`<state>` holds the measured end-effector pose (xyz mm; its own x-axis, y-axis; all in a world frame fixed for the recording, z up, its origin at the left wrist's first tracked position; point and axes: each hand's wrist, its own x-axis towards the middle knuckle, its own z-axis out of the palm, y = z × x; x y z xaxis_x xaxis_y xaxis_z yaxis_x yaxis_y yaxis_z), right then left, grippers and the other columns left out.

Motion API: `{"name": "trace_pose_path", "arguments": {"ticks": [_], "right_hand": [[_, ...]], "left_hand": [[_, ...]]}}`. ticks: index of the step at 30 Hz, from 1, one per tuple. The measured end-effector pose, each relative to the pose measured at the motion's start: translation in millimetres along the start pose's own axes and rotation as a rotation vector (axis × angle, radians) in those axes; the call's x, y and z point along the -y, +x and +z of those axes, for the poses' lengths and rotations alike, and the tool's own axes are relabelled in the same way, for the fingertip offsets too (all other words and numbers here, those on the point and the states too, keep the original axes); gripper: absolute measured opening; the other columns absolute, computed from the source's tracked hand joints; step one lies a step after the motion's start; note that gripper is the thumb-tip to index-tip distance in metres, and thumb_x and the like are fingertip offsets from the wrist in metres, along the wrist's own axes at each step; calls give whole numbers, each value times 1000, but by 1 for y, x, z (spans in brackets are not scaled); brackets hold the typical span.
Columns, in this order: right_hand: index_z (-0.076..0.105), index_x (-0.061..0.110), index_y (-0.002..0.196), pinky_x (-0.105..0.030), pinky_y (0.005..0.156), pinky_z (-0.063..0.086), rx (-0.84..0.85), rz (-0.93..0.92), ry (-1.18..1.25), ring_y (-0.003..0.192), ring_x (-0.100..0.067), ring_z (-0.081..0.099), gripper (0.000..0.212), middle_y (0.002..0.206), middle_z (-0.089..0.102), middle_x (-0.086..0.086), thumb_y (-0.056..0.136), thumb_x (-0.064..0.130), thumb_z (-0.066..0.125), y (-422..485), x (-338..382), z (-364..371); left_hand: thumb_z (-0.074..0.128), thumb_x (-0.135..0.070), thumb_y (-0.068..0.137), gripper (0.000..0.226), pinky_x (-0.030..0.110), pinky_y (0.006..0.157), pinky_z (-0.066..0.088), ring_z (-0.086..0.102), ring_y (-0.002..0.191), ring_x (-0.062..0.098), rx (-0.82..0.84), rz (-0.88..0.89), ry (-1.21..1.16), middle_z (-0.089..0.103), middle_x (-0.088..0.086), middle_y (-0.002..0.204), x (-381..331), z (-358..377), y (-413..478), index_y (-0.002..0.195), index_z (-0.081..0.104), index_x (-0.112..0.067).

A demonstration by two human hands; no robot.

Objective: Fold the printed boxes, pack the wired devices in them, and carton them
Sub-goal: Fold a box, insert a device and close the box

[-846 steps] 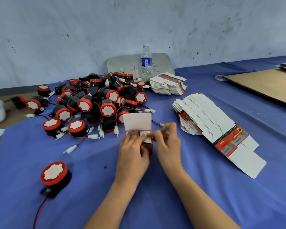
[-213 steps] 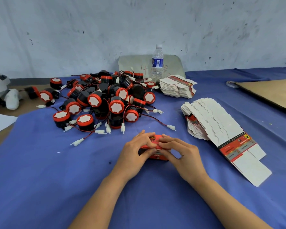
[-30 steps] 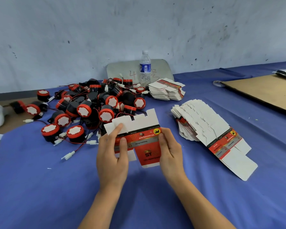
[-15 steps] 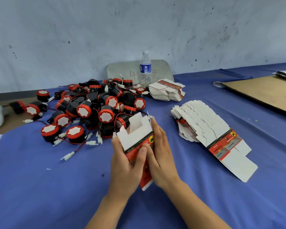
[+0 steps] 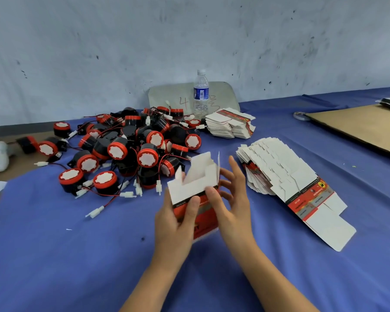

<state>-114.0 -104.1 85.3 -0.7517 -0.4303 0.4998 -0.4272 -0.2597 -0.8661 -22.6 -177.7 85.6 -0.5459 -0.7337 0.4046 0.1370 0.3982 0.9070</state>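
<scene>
Left hand (image 5: 178,224) curled; right hand (image 5: 234,201) splayed

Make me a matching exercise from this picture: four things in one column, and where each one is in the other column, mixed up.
Things
1. water bottle
2. half-folded box
3. cardboard sheet
4. pile of wired devices

Places
A. flat at the right edge of the table
B. gripped in the left hand
C. heaped left of centre
D. upright at the back

Pairs: 1-D, 2-B, 3-A, 4-C
</scene>
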Motion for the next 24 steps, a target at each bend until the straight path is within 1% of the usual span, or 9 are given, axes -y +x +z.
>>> {"name": "trace_pose_path", "arguments": {"ticks": [2,4,8,12,14,16,18,21,24], "right_hand": [[38,38,141,-14,90,44,38,-23,12,113,-2,57,63,123,56,28,82,45,60,-2,2,1],[42,27,141,-11,89,43,84,-44,15,114,0,57,59,123,58,28,86,41,57,-5,3,3],[47,27,135,-15,87,45,83,-10,108,111,-4,59,49,123,61,17,90,45,49,-5,8,2],[52,24,134,-34,89,51,57,41,159,107,-14,61,51,121,64,4,92,51,39,-7,8,2],[54,23,131,-37,87,51,45,73,202,105,-19,63,52,117,66,-1,92,53,37,-7,7,3],[54,27,133,-32,87,52,38,73,196,107,-18,63,51,119,66,3,92,53,36,-7,6,3],[52,32,134,-21,88,48,13,43,138,110,-8,61,47,122,63,15,92,49,38,-6,7,3],[50,35,131,-6,78,42,-4,-6,100,99,8,59,39,113,61,30,95,26,41,-5,8,1],[50,32,132,-5,72,43,-11,-51,74,87,6,59,46,107,63,25,92,11,38,-7,9,2]], "left_hand": [[58,-64,74,65,14,83,51,60,107,-7,14,-37,-94,59,-33,118,0,-1,3,134,40,-48],[61,-60,73,79,21,91,51,57,116,-3,33,-33,-123,56,-27,128,1,-2,5,144,29,-44],[60,-62,76,85,19,85,52,57,118,2,63,-25,-208,56,-23,130,-4,-1,3,149,26,-33],[45,-63,84,59,20,72,55,64,104,4,44,-66,-257,62,-23,116,-9,-1,2,138,40,-39],[45,-62,82,50,17,66,54,66,95,2,33,-70,-281,65,-23,109,-12,-1,2,127,45,-42],[47,-55,84,37,18,64,54,68,90,4,34,-90,-325,67,-18,105,-14,-1,2,119,49,-43],[44,-44,87,25,20,60,54,69,83,7,31,-116,-369,69,-13,99,-14,0,1,110,54,-44],[44,-40,86,21,24,58,55,69,79,11,39,-131,-376,68,-10,95,-14,0,1,100,58,-49],[47,-32,86,23,25,59,55,68,80,11,26,-96,-368,67,-11,96,-16,-3,1,99,58,-48]]}}
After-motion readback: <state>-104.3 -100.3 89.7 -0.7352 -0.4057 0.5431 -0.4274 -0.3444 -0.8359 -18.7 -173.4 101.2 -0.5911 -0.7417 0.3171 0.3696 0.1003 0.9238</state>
